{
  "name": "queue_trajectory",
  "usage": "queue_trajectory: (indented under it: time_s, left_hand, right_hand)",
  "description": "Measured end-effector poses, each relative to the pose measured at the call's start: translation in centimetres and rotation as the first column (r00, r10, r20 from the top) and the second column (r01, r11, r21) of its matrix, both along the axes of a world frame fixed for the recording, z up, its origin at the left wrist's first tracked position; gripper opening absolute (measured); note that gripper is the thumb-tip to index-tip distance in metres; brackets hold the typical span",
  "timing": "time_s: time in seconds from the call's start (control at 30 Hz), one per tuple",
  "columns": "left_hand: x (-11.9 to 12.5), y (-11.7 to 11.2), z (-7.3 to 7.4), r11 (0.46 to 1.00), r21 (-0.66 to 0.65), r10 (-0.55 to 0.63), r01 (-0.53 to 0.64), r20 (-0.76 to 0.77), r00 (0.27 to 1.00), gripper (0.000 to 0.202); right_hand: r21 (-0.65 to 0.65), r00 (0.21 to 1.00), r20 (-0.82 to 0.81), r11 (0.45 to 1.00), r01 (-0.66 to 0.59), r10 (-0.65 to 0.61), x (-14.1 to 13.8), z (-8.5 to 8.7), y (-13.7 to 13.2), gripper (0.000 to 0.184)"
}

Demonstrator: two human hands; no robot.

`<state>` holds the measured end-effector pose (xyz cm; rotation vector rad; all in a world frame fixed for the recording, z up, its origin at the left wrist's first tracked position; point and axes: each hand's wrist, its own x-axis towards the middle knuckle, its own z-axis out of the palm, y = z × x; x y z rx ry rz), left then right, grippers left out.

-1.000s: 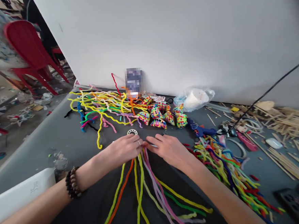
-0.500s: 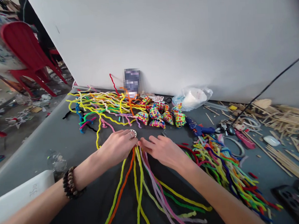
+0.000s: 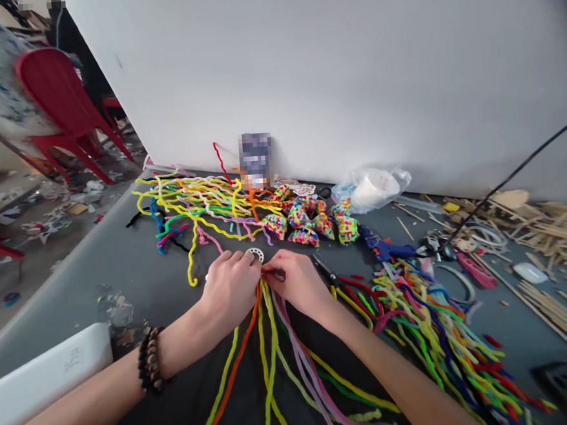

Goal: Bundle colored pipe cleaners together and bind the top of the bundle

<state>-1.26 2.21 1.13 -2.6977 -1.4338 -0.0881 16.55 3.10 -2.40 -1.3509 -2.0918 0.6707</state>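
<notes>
A small white ring-shaped disc with holes along its rim shows above the fingers of my left hand, which is closed on it. From beneath it, several long pipe cleaners in yellow, orange, lilac, pink and green fan down toward me. My right hand meets the left at the disc's lower edge, thumb and fingers pinched on a pipe cleaner close to the disc. The fingers partly cover the exact spot where the strands join the disc.
Loose pipe cleaners lie at the back left, beside several multicoloured woven pieces. A blue glue gun, pliers, another pipe cleaner heap and wooden sticks occupy the right. A white box sits left.
My right hand's fingers, spread apart before, have drawn together into a pinch at the disc. My left hand keeps its hold. The whole view has shifted slightly.
</notes>
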Motion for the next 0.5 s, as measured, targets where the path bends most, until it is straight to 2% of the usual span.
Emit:
queue_trajectory:
  time_s: [0.2,0.4,0.5]
  left_hand:
    - [0.0,0.1,-0.4,0.999,0.004,0.049,-0.049,0.066,0.997,0.016]
    - [0.2,0.2,-1.3,0.999,0.028,-0.042,0.04,0.088,0.995,0.019]
    - [0.2,-0.1,-1.1,0.999,0.008,-0.052,0.052,0.102,0.993,0.02]
  right_hand:
    - [-0.004,0.995,-0.095,1.0,-0.015,0.015,0.0,-0.4,0.1,0.024]
    - [-0.093,0.978,-0.208,0.996,-0.016,-0.004,-0.3,-1.1,0.2,0.02]
    - [-0.12,0.973,-0.229,0.993,-0.002,-0.025,-0.4,-1.2,0.2,0.014]
